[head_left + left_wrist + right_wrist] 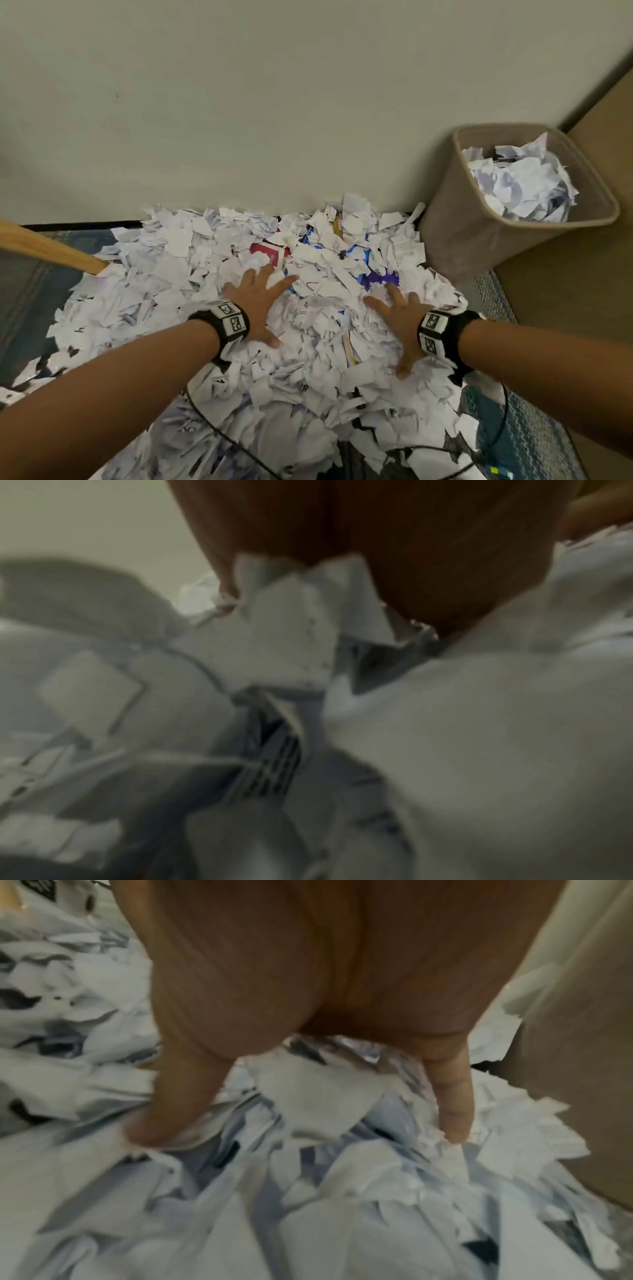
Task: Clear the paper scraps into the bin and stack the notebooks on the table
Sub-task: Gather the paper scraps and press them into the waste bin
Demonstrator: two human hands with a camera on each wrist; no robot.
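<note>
A big heap of torn white paper scraps [260,359] covers the floor against the wall. Notebooks lie half buried in it: a red cover [265,253] and a blue-purple cover [380,278] show near the far side. My left hand [255,299] lies flat on the heap with fingers spread. My right hand [399,317] lies flat about a hand's width to the right, fingers spread too. In the right wrist view the fingers [452,1104] sink into the scraps [308,1191]. The left wrist view is blurred, with the palm [394,547] over scraps [479,737].
A beige bin [476,219] stands at the right against the wall, heaped with paper [520,185]. A wooden leg or handle [51,250] slants in from the left. Black cables [445,448] run under the scraps near me. A patterned rug [534,438] lies at the right.
</note>
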